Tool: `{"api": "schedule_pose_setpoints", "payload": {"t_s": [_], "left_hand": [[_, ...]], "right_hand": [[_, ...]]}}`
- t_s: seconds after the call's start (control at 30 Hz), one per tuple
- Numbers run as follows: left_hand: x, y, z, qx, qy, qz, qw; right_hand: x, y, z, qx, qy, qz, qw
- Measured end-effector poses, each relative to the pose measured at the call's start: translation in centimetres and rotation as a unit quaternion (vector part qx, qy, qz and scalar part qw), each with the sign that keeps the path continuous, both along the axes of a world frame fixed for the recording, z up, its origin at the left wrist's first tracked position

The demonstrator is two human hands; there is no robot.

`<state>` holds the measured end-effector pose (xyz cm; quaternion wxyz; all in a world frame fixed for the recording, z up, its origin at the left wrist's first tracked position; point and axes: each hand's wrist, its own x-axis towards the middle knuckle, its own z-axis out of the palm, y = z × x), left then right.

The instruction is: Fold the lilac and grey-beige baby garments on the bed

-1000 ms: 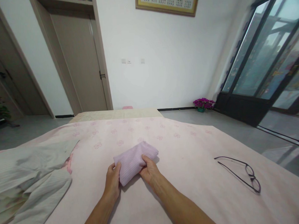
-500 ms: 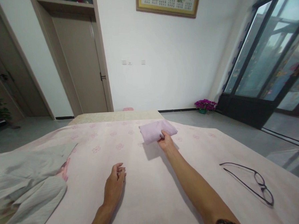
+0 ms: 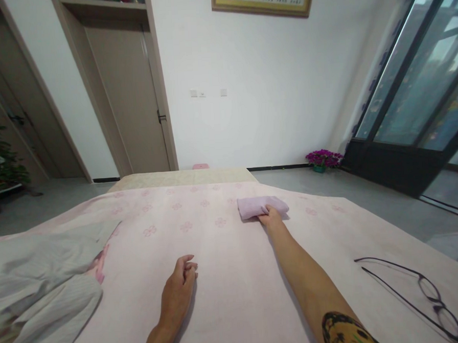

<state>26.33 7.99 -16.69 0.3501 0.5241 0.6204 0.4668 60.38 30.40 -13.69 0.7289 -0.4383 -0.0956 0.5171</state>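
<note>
A small folded lilac cloth (image 3: 260,206) lies flat on the pink flowered bedspread (image 3: 227,284), far out toward the bed's far right side. My right hand (image 3: 272,218) is stretched out to it, fingers closed on its near edge. My left hand (image 3: 179,289) rests on the bedspread close to me, fingers loosely curled and apart, holding nothing.
A pale grey-green striped garment (image 3: 38,278) lies spread at the left of the bed. A pair of thin black glasses (image 3: 419,289) sits at the right, near the edge. Beyond the bed are a door (image 3: 131,94), potted purple flowers (image 3: 322,159) and a glass door (image 3: 421,100).
Both hands held the folded cloth close in front of me. My right hand then carried it far forward and set it down flat; my left hand let go and stayed on the bedspread.
</note>
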Motion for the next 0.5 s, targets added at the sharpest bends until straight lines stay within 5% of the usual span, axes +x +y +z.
{"api": "schedule_pose_setpoints", "payload": {"t_s": [0.33,0.5], "left_hand": [[0.0,0.0,-0.1,0.004,-0.008,0.006,1.000],[0.0,-0.2,0.2,-0.001,0.012,0.003,1.000]], "right_hand": [[0.3,0.4,-0.1,-0.095,-0.005,0.051,0.994],[0.2,-0.8,-0.7,-0.096,-0.064,0.002,0.993]]}}
